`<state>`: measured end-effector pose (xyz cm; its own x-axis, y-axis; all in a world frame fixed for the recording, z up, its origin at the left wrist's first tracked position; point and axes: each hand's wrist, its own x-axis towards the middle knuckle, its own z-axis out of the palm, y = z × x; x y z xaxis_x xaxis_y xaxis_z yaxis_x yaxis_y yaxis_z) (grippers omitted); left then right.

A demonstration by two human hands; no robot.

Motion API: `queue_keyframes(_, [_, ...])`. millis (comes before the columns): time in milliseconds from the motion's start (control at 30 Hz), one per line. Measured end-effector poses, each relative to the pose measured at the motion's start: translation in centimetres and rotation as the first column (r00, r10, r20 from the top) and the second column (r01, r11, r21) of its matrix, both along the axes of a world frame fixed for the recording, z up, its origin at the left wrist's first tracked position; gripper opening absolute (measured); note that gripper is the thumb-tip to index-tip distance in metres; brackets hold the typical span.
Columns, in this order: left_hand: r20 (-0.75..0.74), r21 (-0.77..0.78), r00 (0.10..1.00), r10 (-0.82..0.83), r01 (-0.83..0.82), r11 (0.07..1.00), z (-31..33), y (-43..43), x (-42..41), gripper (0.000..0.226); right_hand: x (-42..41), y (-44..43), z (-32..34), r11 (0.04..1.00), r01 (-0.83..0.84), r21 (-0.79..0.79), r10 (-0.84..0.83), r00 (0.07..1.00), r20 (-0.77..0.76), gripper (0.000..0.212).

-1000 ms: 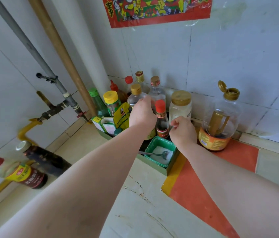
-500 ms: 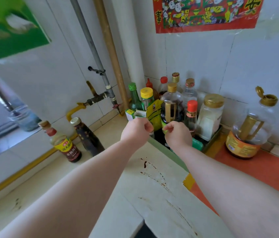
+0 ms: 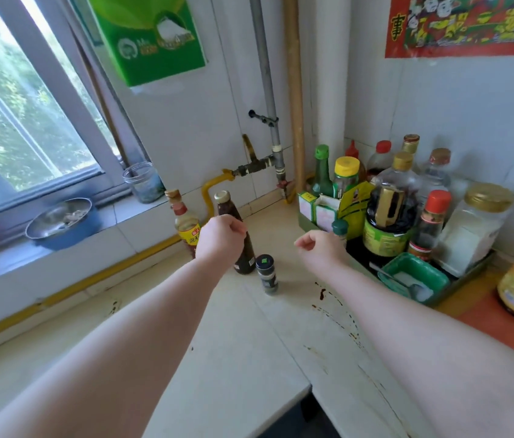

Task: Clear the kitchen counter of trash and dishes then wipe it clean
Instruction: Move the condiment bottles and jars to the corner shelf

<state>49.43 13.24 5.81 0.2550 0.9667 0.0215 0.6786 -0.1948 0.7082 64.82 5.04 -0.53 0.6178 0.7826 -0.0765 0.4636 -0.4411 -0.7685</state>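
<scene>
2 hands (image 3: 221, 240) (image 3: 320, 249) above stained counter (image 3: 249, 358)

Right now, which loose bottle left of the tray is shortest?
The small black-lidded spice jar; the dark brown sauce bottle and yellow-labelled bottle behind it stand taller.

Both arms are bare and reach forward, side by side. The left arm (image 3: 123, 343) comes in from the bottom left, the right arm (image 3: 423, 336) from the bottom right. The left hand (image 3: 221, 238) is curled in a loose fist with nothing in it. The right hand (image 3: 322, 249) is curled too and holds nothing. The hands do not touch.
</scene>
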Motion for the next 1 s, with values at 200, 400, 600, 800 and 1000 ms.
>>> queue_keyframes(200, [-0.043, -0.103, 0.999, -0.016, 0.012, 0.995, -2.3, 1.2, -2.8, 0.039, -2.5, 2.4, -2.1, 0.991, -0.074, -0.107, 0.071, 0.997, -0.04, 0.043])
queue_keyframes(400, [-0.044, -0.167, 0.998, -0.032, 0.024, 0.986, -4.9, 2.9, -3.4, 0.037, -3.9, 4.8, -3.6, 0.944, -0.15, -0.294, 0.161, 0.987, 0.014, 0.069])
queue_keyframes(600, [-0.01, -0.21, 0.999, -0.047, 0.044, 0.977, -6.8, 4.3, -3.7, 0.037, -5.2, 6.4, -5.3, 0.959, -0.134, -0.25, 0.16, 0.983, 0.085, 0.04])
queue_keyframes(800, [-0.007, -0.231, 0.993, -0.119, 0.114, 0.966, -7.1, 4.6, -1.8, 0.034, -4.1, 4.9, -4.7, 1.0, -0.001, -0.028, 0.002, 1.0, 0.031, 0.033])
queue_keyframes(1000, [0.033, -0.225, 0.983, -0.181, 0.184, 0.957, -6.9, 3.8, 2.1, 0.032, 0.6, 1.5, -1.4, 0.937, 0.263, 0.232, -0.3, 0.943, 0.144, 0.04])
